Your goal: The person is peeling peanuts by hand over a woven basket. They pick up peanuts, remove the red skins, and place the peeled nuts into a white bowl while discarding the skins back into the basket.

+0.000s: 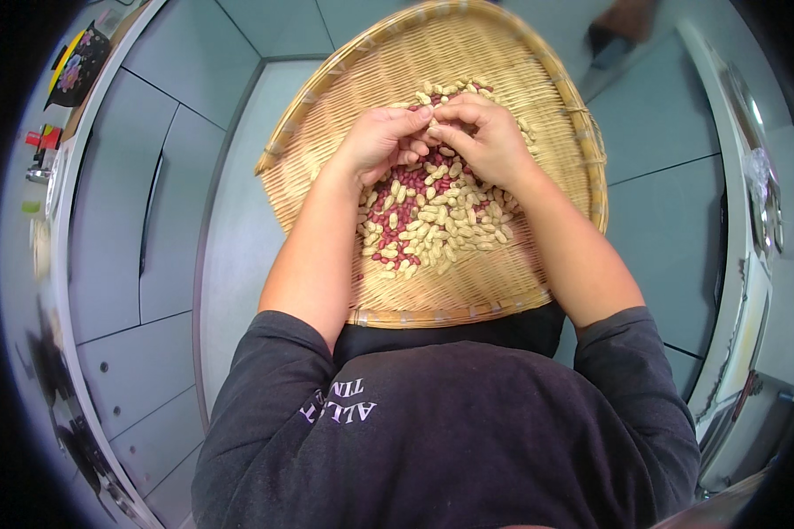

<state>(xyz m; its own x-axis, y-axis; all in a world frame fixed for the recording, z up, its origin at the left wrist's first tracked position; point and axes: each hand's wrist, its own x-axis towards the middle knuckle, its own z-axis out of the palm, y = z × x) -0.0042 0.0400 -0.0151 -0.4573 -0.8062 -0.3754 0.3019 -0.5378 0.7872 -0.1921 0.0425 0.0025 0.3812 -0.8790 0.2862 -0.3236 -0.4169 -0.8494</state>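
A round woven bamboo tray [304, 192] rests on my lap. Peanuts in pale shells [460, 228] and red-skinned shelled peanuts [403, 178] lie mixed on its middle. Over the far part of the pile, my left hand [390, 135] and my right hand [480, 132] meet at the fingertips. A peanut [434, 123] shows between the thumbs and fingers, pinched by my right hand; its far side is hidden. My left thumb and index finger press together beside it, and whether they also grip it is hard to see. The other left fingers are curled.
Grey cabinets [116, 198] with a counter stand on the left, bearing a black flowered container [76, 69]. More cabinets [665, 218] stand on the right under a counter with metal lids. A blurred brown object is at the top right.
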